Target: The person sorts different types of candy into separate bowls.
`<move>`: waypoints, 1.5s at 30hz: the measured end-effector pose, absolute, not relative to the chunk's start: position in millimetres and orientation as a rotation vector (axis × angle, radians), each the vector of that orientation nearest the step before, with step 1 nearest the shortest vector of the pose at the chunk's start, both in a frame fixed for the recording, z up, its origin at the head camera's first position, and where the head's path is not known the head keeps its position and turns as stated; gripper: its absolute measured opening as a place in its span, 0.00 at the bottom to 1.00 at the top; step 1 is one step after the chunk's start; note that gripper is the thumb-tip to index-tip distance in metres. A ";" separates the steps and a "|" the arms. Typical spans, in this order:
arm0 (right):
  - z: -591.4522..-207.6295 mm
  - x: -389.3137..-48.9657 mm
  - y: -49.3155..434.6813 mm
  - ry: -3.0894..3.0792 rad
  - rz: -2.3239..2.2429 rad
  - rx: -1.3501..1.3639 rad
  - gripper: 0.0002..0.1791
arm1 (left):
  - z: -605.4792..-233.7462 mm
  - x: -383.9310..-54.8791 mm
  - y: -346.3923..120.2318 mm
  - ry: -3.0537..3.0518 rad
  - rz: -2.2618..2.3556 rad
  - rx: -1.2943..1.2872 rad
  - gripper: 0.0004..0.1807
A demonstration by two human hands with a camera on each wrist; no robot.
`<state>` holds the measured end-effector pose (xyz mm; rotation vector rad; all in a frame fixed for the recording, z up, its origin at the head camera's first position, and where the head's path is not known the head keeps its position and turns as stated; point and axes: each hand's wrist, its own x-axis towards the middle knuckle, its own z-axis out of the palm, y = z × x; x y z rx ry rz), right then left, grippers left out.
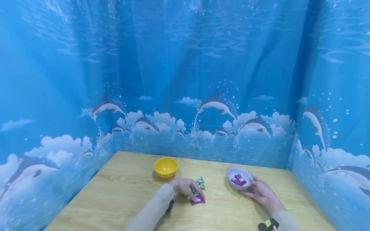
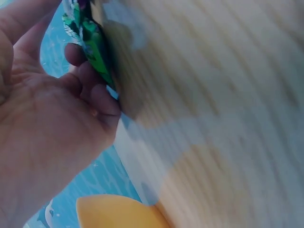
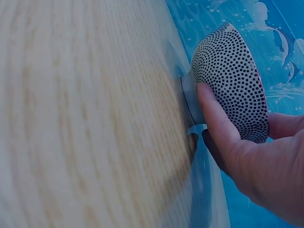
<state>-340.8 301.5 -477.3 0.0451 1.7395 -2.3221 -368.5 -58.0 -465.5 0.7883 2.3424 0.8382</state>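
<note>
My left hand [image 1: 186,187] is low over the table, its thumb and forefinger pinching a purple wrapped candy [image 1: 198,201]. Green wrapped candies [image 1: 200,181] lie beside and partly under that hand; in the left wrist view, green wrappers [image 2: 96,50] show next to the curled fingers. On the right, my right hand [image 1: 261,193] grips the near-right side of a small bowl [image 1: 231,171], one digit low on its outer wall and others at the rim. Dark dots cover the bowl's outside in the right wrist view. Several purple candies [image 1: 238,180] lie inside it.
A yellow bowl [image 1: 165,167] stands on the wooden table [image 1: 121,179], behind and left of my left hand. Blue dolphin-print curtains [image 1: 179,80] hang behind the table and along both sides.
</note>
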 end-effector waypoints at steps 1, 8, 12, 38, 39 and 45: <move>-477.4 -341.0 301.6 1.742 -2.320 0.044 0.33 | -466.3 -368.7 -58.5 2.353 0.836 0.799 0.15; -476.5 -342.8 302.6 1.743 -2.323 0.050 0.34 | -470.8 -368.9 -60.8 2.411 0.860 0.823 0.11; -474.0 -343.3 302.8 1.744 -2.318 0.038 0.34 | -468.2 -368.4 -60.2 2.412 0.875 0.817 0.09; -474.6 -343.6 301.5 1.784 -2.304 0.060 0.33 | -467.6 -373.6 -62.9 2.442 1.102 0.636 0.03; -475.2 -343.3 301.5 1.778 -2.304 0.054 0.33 | -468.0 -373.5 -63.2 2.437 1.121 0.625 0.03; -478.0 -341.5 301.8 1.752 -2.325 0.061 0.33 | -467.8 -376.9 -61.7 2.385 1.289 0.527 0.04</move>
